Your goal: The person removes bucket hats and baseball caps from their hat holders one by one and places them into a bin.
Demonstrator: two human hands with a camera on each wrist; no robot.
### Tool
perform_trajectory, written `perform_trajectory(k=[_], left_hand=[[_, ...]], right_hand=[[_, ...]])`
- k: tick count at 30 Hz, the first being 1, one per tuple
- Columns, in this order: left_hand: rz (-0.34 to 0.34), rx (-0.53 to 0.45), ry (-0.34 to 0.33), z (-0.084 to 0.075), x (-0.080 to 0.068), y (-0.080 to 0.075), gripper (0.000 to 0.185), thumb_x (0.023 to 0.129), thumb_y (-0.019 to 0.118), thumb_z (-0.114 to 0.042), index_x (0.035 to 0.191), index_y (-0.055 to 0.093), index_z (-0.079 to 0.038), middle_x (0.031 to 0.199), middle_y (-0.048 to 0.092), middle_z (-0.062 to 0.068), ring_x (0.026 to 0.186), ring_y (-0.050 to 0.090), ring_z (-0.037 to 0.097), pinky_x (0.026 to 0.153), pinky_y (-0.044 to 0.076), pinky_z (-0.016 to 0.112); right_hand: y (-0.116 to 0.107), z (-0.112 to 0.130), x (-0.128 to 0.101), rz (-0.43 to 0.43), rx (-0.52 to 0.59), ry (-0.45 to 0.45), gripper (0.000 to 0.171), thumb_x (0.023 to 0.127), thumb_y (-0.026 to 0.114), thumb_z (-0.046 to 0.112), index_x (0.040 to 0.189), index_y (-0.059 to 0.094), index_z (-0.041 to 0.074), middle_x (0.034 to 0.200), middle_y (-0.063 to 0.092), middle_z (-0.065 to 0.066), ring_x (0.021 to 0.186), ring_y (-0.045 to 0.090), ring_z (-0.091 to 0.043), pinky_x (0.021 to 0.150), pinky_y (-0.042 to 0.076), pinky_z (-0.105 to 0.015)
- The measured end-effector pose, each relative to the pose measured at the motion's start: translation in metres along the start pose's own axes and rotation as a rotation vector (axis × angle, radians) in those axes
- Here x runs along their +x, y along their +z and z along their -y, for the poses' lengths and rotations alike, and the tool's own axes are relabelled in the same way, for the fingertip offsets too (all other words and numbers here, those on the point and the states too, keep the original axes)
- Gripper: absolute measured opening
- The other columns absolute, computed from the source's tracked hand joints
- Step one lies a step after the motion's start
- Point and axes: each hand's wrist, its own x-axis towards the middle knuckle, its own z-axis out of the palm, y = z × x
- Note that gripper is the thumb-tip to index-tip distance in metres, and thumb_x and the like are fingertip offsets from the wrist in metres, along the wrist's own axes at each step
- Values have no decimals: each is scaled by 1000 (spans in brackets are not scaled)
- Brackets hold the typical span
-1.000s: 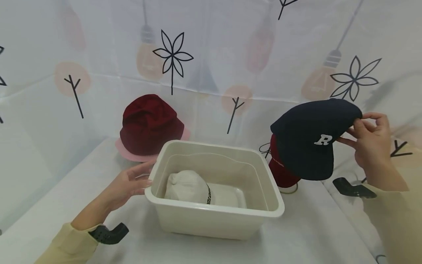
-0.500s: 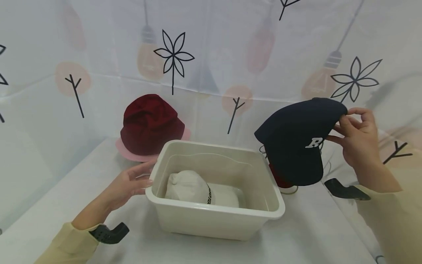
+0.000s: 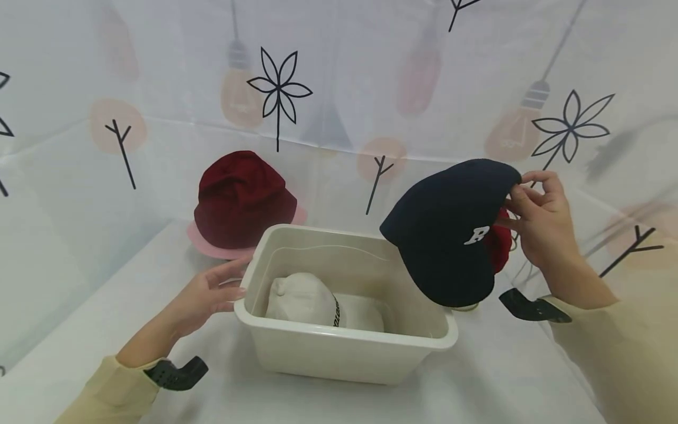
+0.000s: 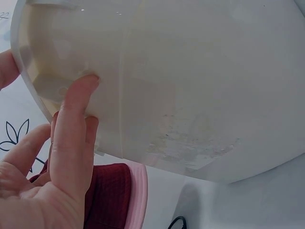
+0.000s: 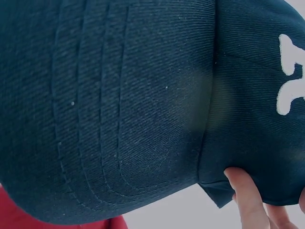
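My right hand (image 3: 548, 221) pinches the edge of a navy baseball cap (image 3: 442, 229) with a white letter on its front. The cap hangs tilted, partly over the right rim of a cream plastic tub (image 3: 344, 356); its stitched brim (image 5: 95, 114) fills much of the right wrist view. A white cap (image 3: 302, 300) with dark lettering lies inside the tub. My left hand (image 3: 203, 297) holds the tub's left rim, the thumb at the rim and fingers (image 4: 71, 129) against the outer wall below it.
Behind the tub at left, a dark red bucket hat (image 3: 243, 200) sits on a pink-brimmed hat (image 3: 203, 245). Another red hat (image 3: 499, 241) stands at right, mostly hidden by the navy cap. A patterned curtain (image 3: 328, 106) hangs behind the white table (image 3: 212, 388).
My right hand has carried the navy cap leftward, from beside the tub to partly over its right side. My left hand and the tub have stayed in place.
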Motion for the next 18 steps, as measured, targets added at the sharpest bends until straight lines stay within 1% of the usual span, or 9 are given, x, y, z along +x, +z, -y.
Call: perform_trajectory(k=[5,11,14,18], left_hand=[[-1,8,-7,0,0,0,65,86,64,-11,143,35,-8,135,38,21,116,50,26,83,48,42],[-4,12,-12,1,1,-1,65,86,64,-12,144,35,-9,137,37,20,121,45,34,84,47,45],[-5,15,-11,2,1,-1,65,86,64,-12,144,35,-9,136,37,20,120,45,34,84,47,45],[-4,14,-3,3,1,-2,64,86,64,-12,143,36,-10,134,38,20,118,49,29,84,47,45]], right_hand=[[11,-6,-2,77,72,-16,21,91,56,5,106,43,11,97,62,-8,80,66,-19,62,54,-33],[27,-14,-4,165,72,-13,19,92,54,3,106,44,11,97,63,-7,80,65,-19,65,54,-32],[34,-18,-4,216,47,-18,18,93,52,1,106,44,11,96,64,-7,80,65,-18,66,54,-31],[42,-24,-2,277,4,-36,18,94,47,-1,106,45,12,96,64,-6,82,65,-17,68,54,-30]])
